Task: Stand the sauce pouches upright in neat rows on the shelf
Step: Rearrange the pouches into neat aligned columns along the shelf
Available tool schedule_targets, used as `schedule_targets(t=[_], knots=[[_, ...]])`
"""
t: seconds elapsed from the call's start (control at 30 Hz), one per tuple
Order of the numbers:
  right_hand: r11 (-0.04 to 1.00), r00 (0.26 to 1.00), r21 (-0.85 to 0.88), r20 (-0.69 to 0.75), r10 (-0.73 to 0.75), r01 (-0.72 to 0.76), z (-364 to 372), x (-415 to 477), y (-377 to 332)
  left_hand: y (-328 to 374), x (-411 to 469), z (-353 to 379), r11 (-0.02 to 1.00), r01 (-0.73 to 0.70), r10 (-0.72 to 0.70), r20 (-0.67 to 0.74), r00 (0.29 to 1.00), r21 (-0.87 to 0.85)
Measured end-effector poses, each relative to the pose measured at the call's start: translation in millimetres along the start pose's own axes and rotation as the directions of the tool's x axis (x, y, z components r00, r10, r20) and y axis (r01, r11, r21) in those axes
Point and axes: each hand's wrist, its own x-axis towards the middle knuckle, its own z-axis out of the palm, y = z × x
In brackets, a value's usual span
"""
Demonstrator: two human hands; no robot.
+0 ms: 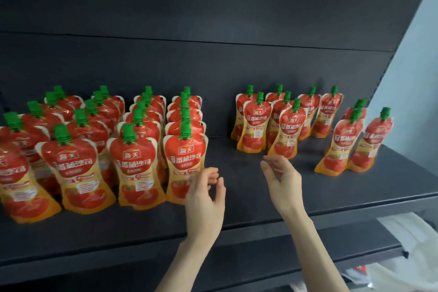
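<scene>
Both hands, left hand (pixel 205 199) and right hand (pixel 282 182), are empty, fingers loosely curled. Grasp loose far-right pouches (pixel 336 147) low; close gap beside packed left rows (pixel 132 149).

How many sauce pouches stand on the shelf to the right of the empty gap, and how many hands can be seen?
Sauce pouches right of the gap: 10
Hands: 2, the left hand and the right hand, both empty
Total: 12
</scene>
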Motion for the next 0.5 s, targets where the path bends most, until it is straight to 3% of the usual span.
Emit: schedule_targets(t=[0.1, 0.3, 0.5], knots=[[0.999, 0.999, -0.004, -0.007, -0.037, 0.037, -19, 36, 24, 4, 12, 52, 0.999, 0.025, -0.025, -0.006, 1.000, -0.031], [0.993, 0.995, -0.089, -0.059, -0.084, 0.078, -42, 100, 67, 0, 55, 140, 0.964, 0.254, -0.255, -0.007, 0.967, -0.073], [0.987, 0.999, 0.160, 0.045, -0.006, -0.001, -41, 136, 94, -17, 94, 185, 0.938, 0.341, -0.341, 0.017, 0.940, -0.066]])
